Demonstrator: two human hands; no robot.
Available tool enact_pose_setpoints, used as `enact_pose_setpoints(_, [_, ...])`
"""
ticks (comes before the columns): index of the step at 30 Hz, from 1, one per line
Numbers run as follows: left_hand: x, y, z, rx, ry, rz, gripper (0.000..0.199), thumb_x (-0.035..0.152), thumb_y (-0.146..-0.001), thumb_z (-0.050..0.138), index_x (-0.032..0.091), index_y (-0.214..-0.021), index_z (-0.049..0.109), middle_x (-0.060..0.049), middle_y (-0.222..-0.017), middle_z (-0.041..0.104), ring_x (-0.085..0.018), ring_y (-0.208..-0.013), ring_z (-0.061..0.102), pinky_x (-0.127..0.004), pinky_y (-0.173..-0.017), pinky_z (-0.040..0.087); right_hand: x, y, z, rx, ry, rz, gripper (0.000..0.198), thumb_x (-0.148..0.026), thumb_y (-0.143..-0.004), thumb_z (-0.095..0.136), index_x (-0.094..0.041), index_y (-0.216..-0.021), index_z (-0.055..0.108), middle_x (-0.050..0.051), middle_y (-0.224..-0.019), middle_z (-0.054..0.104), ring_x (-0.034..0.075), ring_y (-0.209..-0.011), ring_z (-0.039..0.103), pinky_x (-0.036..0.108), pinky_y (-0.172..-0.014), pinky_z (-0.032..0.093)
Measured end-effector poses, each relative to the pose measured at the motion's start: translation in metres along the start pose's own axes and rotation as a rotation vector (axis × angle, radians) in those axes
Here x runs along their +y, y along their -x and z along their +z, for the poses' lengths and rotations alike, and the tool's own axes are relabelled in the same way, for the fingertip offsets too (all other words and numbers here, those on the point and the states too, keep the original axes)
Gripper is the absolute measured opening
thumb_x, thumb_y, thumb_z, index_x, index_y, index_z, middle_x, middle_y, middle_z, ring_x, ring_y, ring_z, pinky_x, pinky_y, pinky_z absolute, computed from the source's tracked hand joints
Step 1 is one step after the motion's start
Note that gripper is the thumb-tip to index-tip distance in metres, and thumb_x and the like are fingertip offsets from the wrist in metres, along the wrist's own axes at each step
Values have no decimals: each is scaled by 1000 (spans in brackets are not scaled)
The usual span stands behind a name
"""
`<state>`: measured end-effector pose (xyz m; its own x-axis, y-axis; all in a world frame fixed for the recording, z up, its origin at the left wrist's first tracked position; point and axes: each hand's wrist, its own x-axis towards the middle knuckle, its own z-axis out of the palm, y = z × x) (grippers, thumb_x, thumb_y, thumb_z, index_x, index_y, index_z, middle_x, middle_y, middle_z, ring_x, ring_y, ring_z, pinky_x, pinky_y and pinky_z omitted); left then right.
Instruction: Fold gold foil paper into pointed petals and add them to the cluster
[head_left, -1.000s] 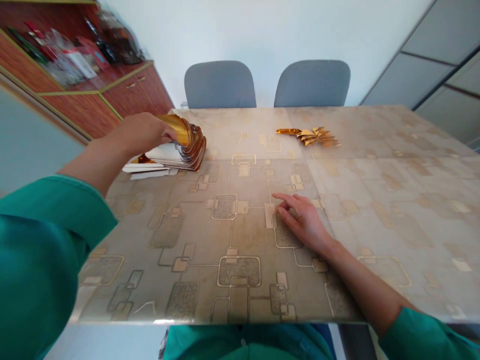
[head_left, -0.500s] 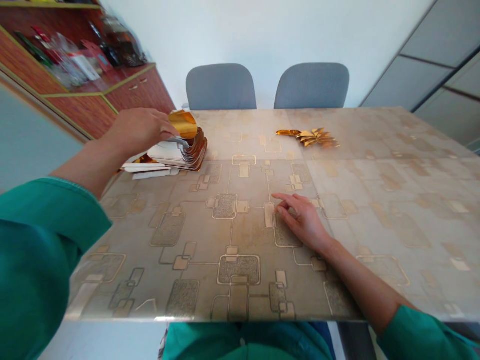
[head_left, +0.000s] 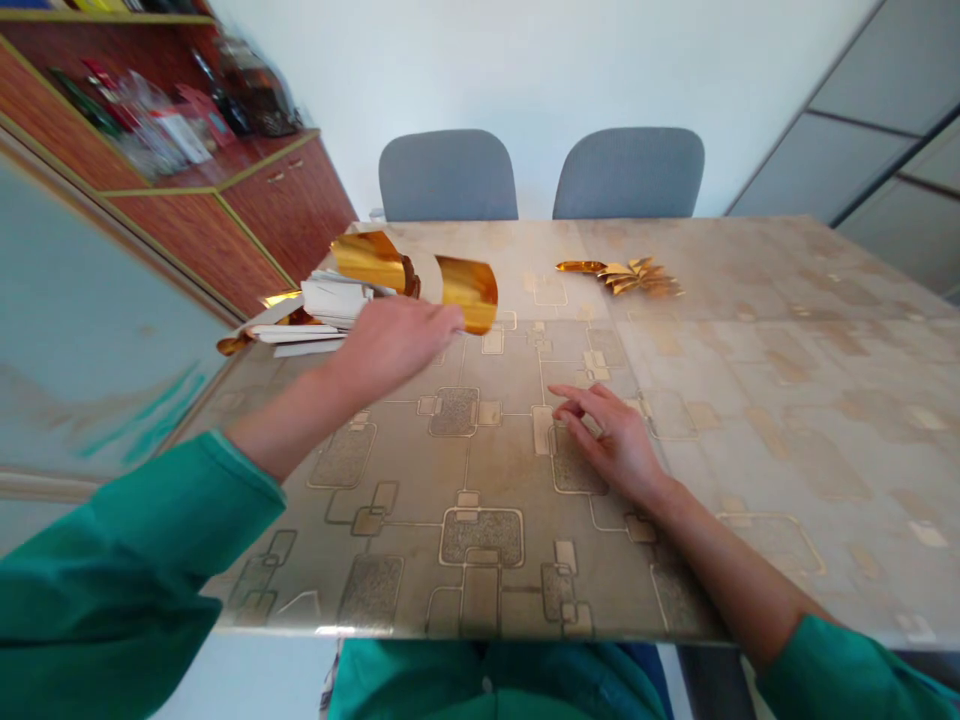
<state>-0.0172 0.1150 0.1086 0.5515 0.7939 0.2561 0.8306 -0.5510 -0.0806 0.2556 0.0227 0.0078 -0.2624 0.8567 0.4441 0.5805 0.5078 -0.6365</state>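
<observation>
My left hand (head_left: 401, 345) is closed on a curled sheet of gold foil paper (head_left: 471, 290), held above the table to the right of the stack. Behind that hand lies a stack of gold and white paper (head_left: 330, 300), its sheets loose and fanned, with one gold sheet (head_left: 367, 258) curling up on top. My right hand (head_left: 607, 430) rests on the tablecloth with its fingers apart and holds nothing. Farther back, a folded gold paper piece (head_left: 637, 275) with pointed, fanned parts and a narrow gold strip (head_left: 581, 266) lies on the table.
A patterned cloth covers the table (head_left: 495, 460). Two grey chairs (head_left: 450, 175) stand behind it against a white wall. On the left is a wooden cabinet (head_left: 247, 220) with bottles and packages on its shelf. Grey panels (head_left: 885, 110) stand at the right.
My left hand has moved right and toward me from the stack, carrying a gold sheet off it. The stack's sheets have shifted. My right hand stays in place.
</observation>
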Motion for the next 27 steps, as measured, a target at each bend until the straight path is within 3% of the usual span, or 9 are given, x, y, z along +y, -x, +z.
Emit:
enact_pose_setpoints(2, [32,13,17,-60,-74,173,13,15,-91,55,17,-81,64,-3,-73,67,-18,-68,62,-28,-59,41,0,0,-2,-21,-34,67,32,-25,-96,49,-23,-127,58,5,-91,71,19,-84,64,37,-79,52])
enact_pose_setpoints(5, [77,35,43,-17,-42,420,17,13,-94,50,17,-82,61,-3,-74,67,-17,-69,63,-28,-60,44,2,1,-2,-70,-101,175,40,-33,-98,47,-23,-136,49,6,-98,72,20,-87,67,37,-80,53])
enact_pose_setpoints(8, [115,57,64,41,101,474,13,14,-96,49,15,-88,60,-5,-80,68,-17,-73,64,-29,-63,48,8,1,2,-99,-108,226,52,-37,-95,50,-22,-144,39,7,-103,71,20,-84,67,38,-79,55])
enact_pose_setpoints(11, [139,71,78,97,191,471,10,16,-96,51,15,-92,61,-7,-91,70,-19,-83,64,-29,-65,50,15,2,8,-74,29,193,65,-36,-86,63,-24,-145,39,10,-112,64,22,-89,64,42,-80,55])
enact_pose_setpoints(15, [148,78,86,123,259,472,15,28,-95,55,17,-87,60,-8,-100,69,-21,-85,62,-32,-68,53,22,2,10,-35,281,143,61,-35,-81,68,-25,-137,49,14,-125,56,32,-113,55,52,-90,48])
enact_pose_setpoints(18, [147,79,87,95,289,464,27,43,-93,59,18,-85,60,-10,-103,68,-23,-86,61,-34,-70,53,23,0,7,-69,379,206,44,-34,-80,69,-22,-122,61,11,-111,63,32,-104,56,49,-85,46])
enact_pose_setpoints(21, [146,80,86,83,284,461,26,41,-95,55,18,-83,60,-9,-102,67,-21,-85,60,-33,-71,53,24,-2,3,-111,300,218,10,-28,-82,67,-20,-87,67,6,-85,66,24,-86,59,39,-77,45])
enact_pose_setpoints(22, [145,79,86,85,277,466,23,35,-96,54,18,-84,61,-9,-102,67,-20,-85,60,-32,-71,52,24,-3,2,-104,249,215,6,-26,-83,65,-20,-80,66,4,-79,65,22,-81,59,36,-74,45])
enact_pose_setpoints(27, [142,72,91,73,296,407,14,22,-97,52,16,-93,64,-8,-103,66,-20,-91,62,-33,-78,54,19,-4,-3,102,33,231,7,-26,-87,61,-21,-84,65,1,-77,69,17,-69,61,31,-66,48])
